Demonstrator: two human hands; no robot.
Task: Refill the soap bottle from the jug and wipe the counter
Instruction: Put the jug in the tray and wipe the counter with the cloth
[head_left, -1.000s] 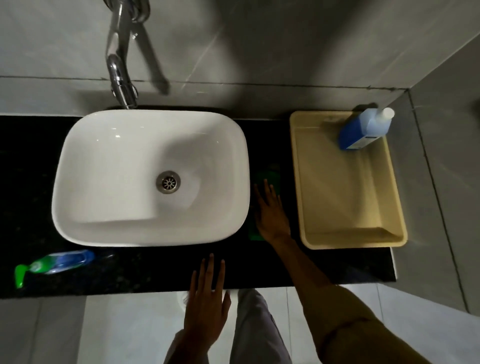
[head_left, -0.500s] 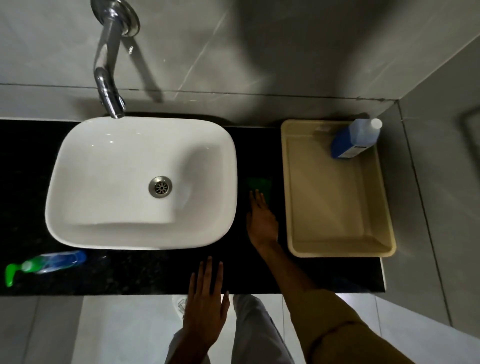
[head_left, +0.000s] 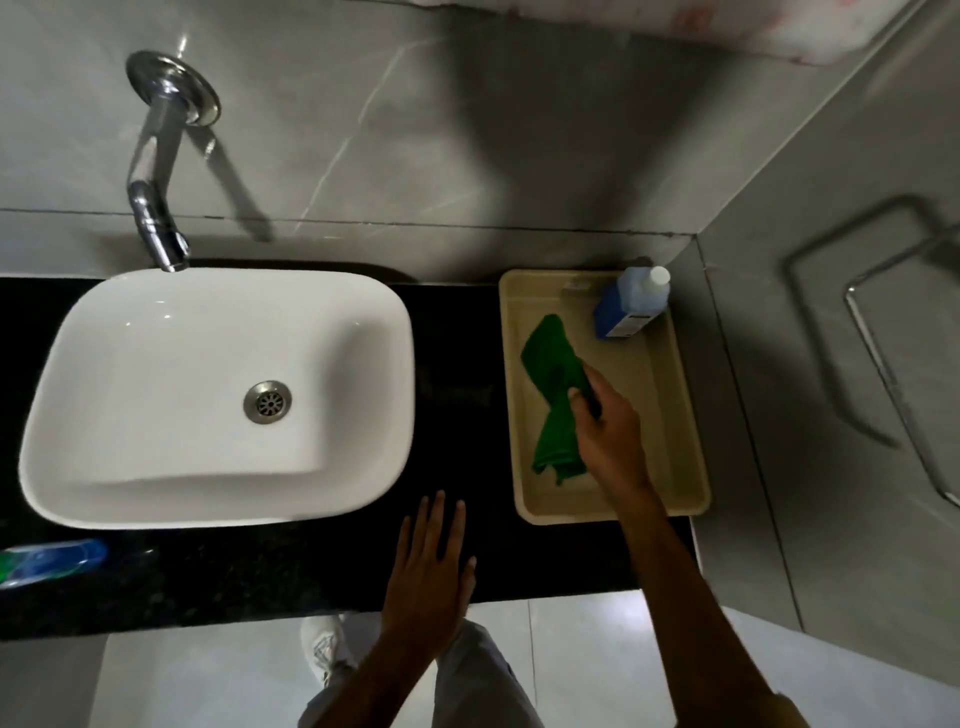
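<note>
My right hand (head_left: 605, 431) now grips the green cloth (head_left: 555, 397) over the beige tray (head_left: 685, 415), off the counter (head_left: 457, 374).

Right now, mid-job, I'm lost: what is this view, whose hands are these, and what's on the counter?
There is no machine here: a person works with bare hands, and the single picture comes from a camera worn on their head, looking down. The right hand grips a green cloth over the beige tray; whether the cloth touches the tray floor is unclear. The left hand is flat and open over the black counter, holding nothing. A blue jug with a white cap stands in the tray's far corner. A white basin sits under a wall tap. The soap bottle, blue and green, lies on its side at the counter's left edge.
</note>
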